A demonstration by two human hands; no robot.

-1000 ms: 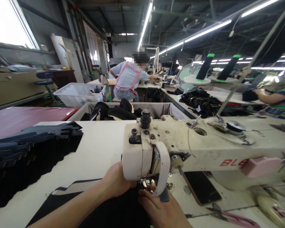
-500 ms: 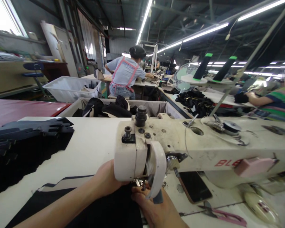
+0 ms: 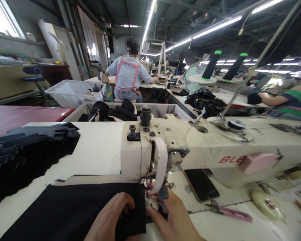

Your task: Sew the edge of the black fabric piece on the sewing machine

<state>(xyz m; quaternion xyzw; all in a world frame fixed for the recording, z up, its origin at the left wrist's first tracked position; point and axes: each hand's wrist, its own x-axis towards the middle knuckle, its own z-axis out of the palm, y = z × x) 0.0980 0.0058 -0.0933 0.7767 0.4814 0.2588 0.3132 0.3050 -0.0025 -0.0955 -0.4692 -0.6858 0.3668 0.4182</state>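
Note:
A black fabric piece (image 3: 72, 211) with a pale edge strip lies flat on the white table (image 3: 100, 150), its right end under the head of a cream sewing machine (image 3: 190, 147). My left hand (image 3: 112, 217) pinches the fabric's right edge just in front of the needle. My right hand (image 3: 173, 221) rests on the table beside the presser foot (image 3: 150, 184), fingertips touching the fabric edge.
A stack of dark cut pieces (image 3: 27, 147) sits at the left. A phone (image 3: 200, 184) and pink-handled scissors (image 3: 228, 212) lie right of the needle. A cloth-lined bin (image 3: 165, 112) with dark garments stands behind. One person works at a far table, another at the right.
My left hand has pulled back from behind the machine head toward me and now grips the fabric's edge. The fabric lies flatter and more spread out. The view has shifted slightly.

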